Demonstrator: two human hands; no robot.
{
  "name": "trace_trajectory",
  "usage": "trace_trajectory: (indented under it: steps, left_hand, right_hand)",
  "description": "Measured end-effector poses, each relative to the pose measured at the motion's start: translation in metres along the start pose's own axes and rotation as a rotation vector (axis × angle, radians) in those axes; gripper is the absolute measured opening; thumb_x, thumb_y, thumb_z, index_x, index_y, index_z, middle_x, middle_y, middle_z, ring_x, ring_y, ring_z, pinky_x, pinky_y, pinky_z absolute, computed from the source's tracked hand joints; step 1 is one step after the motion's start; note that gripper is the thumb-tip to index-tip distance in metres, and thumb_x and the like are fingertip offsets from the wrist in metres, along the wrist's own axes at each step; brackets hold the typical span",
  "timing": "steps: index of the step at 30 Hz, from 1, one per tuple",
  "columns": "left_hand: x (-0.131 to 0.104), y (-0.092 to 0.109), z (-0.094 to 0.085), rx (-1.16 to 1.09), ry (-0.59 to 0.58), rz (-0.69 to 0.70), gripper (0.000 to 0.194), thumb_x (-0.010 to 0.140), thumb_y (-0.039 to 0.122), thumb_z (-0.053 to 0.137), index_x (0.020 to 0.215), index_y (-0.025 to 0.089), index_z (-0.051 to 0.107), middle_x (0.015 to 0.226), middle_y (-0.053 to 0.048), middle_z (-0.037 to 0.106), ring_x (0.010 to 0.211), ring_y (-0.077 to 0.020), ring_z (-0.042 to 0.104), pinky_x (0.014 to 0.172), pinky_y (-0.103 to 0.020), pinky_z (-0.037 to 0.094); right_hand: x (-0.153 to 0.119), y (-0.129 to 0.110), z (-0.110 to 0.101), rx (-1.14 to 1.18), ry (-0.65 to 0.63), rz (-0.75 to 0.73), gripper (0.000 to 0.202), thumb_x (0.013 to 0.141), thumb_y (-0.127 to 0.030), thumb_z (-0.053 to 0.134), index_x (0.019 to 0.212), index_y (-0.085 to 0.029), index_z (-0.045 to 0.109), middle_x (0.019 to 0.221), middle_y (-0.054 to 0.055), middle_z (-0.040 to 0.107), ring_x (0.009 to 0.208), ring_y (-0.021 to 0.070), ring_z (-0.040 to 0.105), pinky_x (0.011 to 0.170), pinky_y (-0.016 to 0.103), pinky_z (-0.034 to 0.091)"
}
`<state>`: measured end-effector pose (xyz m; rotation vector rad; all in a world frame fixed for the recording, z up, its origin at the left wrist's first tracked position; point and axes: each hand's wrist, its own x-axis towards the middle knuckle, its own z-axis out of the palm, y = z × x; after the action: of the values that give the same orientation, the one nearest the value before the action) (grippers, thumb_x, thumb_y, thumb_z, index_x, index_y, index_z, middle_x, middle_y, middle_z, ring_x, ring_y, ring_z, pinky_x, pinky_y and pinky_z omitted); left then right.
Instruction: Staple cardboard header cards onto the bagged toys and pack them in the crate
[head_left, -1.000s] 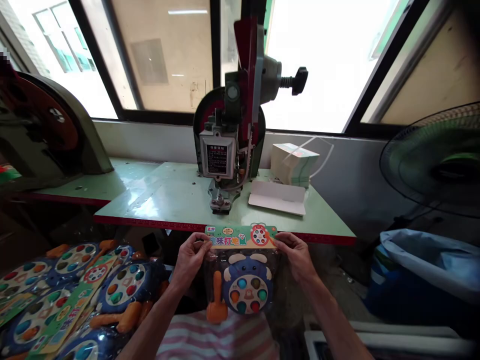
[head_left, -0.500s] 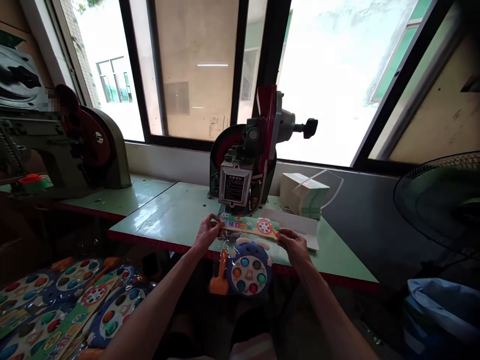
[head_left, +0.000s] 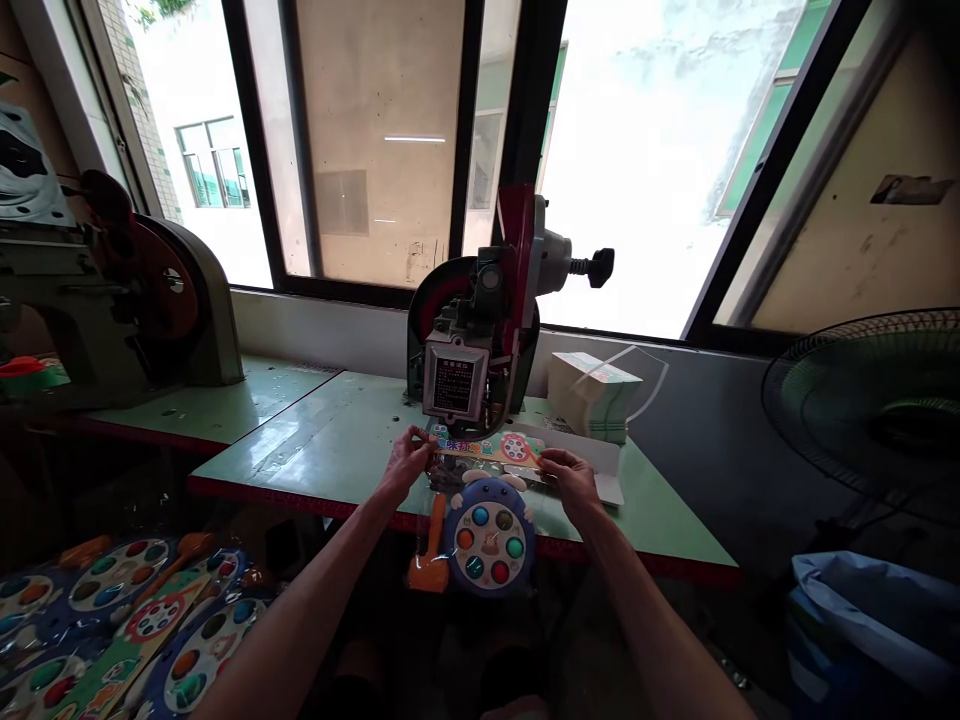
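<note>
My left hand (head_left: pixel 409 460) pinches the left end of a printed header card (head_left: pixel 484 447), and my right hand (head_left: pixel 568 478) pinches its right end. The card's upper middle is under the head of a stapling machine (head_left: pixel 456 375). From the card hangs a clear plastic bag, with a round blue toy (head_left: pixel 491 535) set with coloured knobs and an orange toy hammer (head_left: pixel 429 560) in it. The bagged toys hang past the front edge of the green table (head_left: pixel 277 440).
Bagged toys (head_left: pixel 120 580) with cards are heaped at lower left. A second machine (head_left: pixel 150 290) stands at left. Behind my right hand are a stack of cards (head_left: pixel 596 395) and an open white box (head_left: pixel 600 465). A fan (head_left: pixel 870 400) and a blue-white sack (head_left: pixel 862 620) are at right.
The card has moved in closer under the machine's head, which now covers part of its upper edge. Both hands keep their grip. The view has shifted slightly to the right.
</note>
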<state>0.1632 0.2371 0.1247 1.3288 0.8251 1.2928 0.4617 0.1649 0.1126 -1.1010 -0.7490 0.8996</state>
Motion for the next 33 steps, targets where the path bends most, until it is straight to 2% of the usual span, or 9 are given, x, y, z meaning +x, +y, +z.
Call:
trace_trajectory:
  steps: [21,24,30,33]
  left_hand:
    - [-0.002,0.002,0.001,-0.017,0.023,0.005,0.042,0.071,0.047,0.079,0.085,0.023,0.048,0.054,0.005,0.062,0.046,-0.0139,0.058,0.047,-0.024,0.043]
    - [-0.004,0.003,-0.009,-0.029,0.047,0.027,0.042,0.072,0.046,0.080,0.084,0.023,0.047,0.054,0.005,0.062,0.045,-0.0128,0.056,0.047,-0.023,0.043]
    - [-0.008,0.008,-0.048,-0.028,0.119,0.048,0.043,0.070,0.042,0.083,0.084,0.023,0.047,0.055,0.005,0.064,0.044,-0.0118,0.055,0.047,-0.023,0.043]
    - [-0.009,0.011,-0.058,-0.026,0.144,0.045,0.045,0.068,0.043,0.084,0.083,0.023,0.047,0.054,0.005,0.064,0.042,-0.0122,0.056,0.045,-0.023,0.042]
  right_hand:
    - [0.001,-0.006,0.004,-0.009,-0.027,-0.009,0.036,0.046,-0.032,0.095,0.071,-0.018,0.074,0.065,0.002,0.072,0.058,0.0159,0.064,0.056,0.030,0.056]
    - [0.002,-0.004,0.015,0.001,-0.054,-0.014,0.035,0.047,-0.033,0.095,0.070,-0.019,0.073,0.066,0.002,0.071,0.060,0.0162,0.065,0.057,0.031,0.056]
    - [0.005,0.012,0.055,0.035,-0.115,0.000,0.037,0.047,-0.034,0.094,0.071,-0.020,0.072,0.065,0.001,0.070,0.057,0.0152,0.064,0.057,0.030,0.054]
    - [0.006,0.016,0.067,0.042,-0.122,0.003,0.037,0.046,-0.034,0.094,0.071,-0.020,0.071,0.065,0.000,0.070,0.058,0.0149,0.064,0.060,0.030,0.054]
